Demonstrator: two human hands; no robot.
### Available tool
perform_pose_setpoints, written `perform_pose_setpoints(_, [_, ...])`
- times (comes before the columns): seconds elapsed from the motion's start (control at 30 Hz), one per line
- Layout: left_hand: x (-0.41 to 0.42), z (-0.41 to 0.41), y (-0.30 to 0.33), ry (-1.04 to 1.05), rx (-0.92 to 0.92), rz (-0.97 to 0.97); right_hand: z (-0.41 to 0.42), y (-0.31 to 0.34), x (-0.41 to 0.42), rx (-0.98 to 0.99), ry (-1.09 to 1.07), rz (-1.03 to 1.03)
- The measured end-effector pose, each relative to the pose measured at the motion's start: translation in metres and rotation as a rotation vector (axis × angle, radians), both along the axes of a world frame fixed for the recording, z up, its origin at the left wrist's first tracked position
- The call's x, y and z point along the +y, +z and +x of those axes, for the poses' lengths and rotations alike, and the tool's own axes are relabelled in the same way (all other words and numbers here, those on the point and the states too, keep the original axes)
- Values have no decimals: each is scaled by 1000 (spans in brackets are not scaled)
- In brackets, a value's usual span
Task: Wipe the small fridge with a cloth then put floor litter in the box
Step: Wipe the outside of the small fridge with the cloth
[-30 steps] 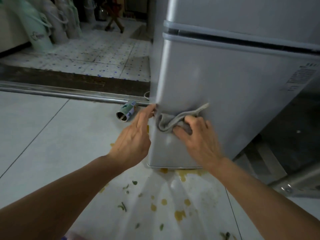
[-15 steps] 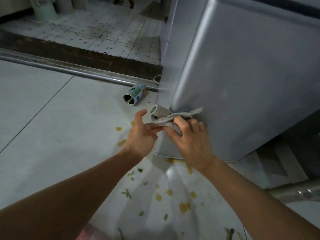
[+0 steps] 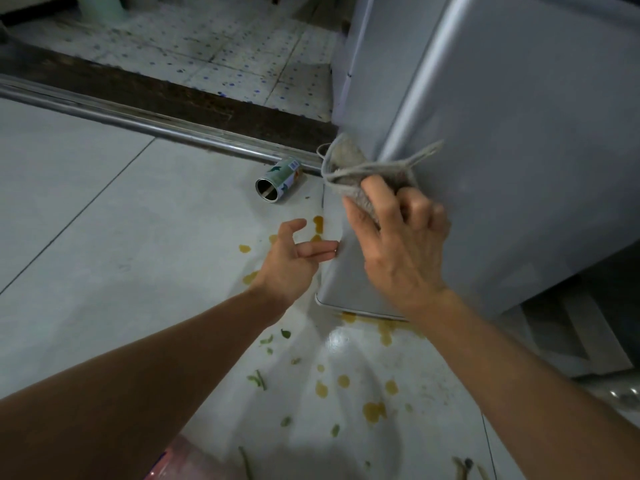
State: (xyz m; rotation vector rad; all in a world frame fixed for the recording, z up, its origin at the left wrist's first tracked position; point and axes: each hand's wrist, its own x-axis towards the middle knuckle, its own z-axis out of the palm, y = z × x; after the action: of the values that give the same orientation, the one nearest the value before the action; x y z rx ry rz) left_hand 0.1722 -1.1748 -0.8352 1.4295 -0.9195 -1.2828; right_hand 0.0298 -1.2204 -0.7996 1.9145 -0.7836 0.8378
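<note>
Now the left hand (image 3: 294, 261) has let go, fingers apart — right hand (image 3: 398, 244) fingers still clamp the cloth (image 3: 349, 168).

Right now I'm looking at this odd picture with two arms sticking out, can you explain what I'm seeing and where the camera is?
No machine here: these are a person's bare arms, filmed by a wide-angle camera worn on the head, looking down. The right hand grips a grey cloth against the corner of a small silver fridge. The left hand is open and holds nothing, its fingers reaching to the fridge's lower edge. On the tiled floor lie an empty tin can on its side, yellow spill spots and green vegetable scraps.
</note>
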Motion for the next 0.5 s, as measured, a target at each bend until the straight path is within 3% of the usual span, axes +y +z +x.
perform_pose_setpoints(0.17, [-2, 3, -4, 0, 9, 39, -15, -67, 9, 202, 5, 118])
perform_pose_setpoints(0.3, [5, 3, -4, -60, -68, 60, -18, -76, 15, 330, -26, 234])
perform_pose_setpoints(0.4, [7, 2, -1, -76, -44, 29, -23, -51, 17, 310, -10, 212])
perform_pose_setpoints(0.5, [5, -3, 4, -77, -25, -4, -31, -12, 13, 139, 39, 90])
